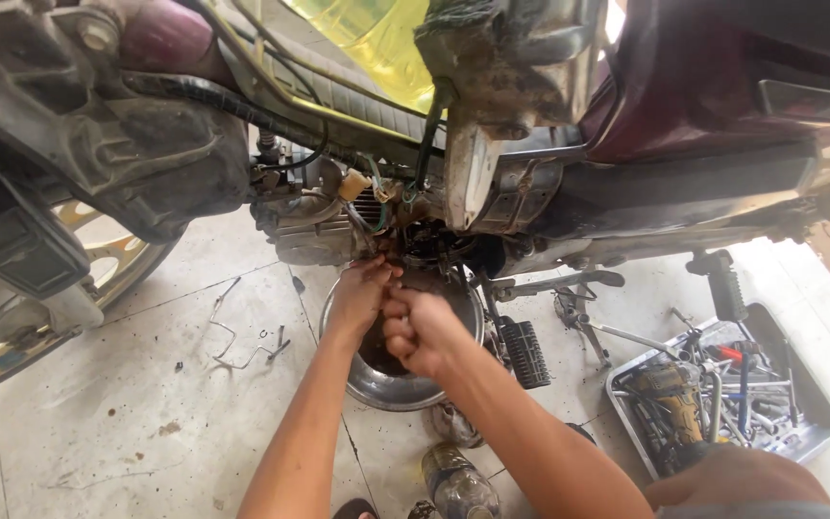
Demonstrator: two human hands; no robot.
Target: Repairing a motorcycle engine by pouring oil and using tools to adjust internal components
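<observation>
A motorbike stands over a concrete floor with its dirty engine exposed. Both my arms reach under it. My left hand has its fingertips pressed up at the engine's underside, near a dark opening. My right hand is curled into a fist just beside it; something thin may be inside the fist, but I cannot make it out. Under both hands sits a round metal basin with dark liquid in it.
A grey tray with several wrenches and a yellow power tool lies at the right. A bent wire piece lies on the floor at left. The front wheel is far left. A footpeg and a bottle are near the basin.
</observation>
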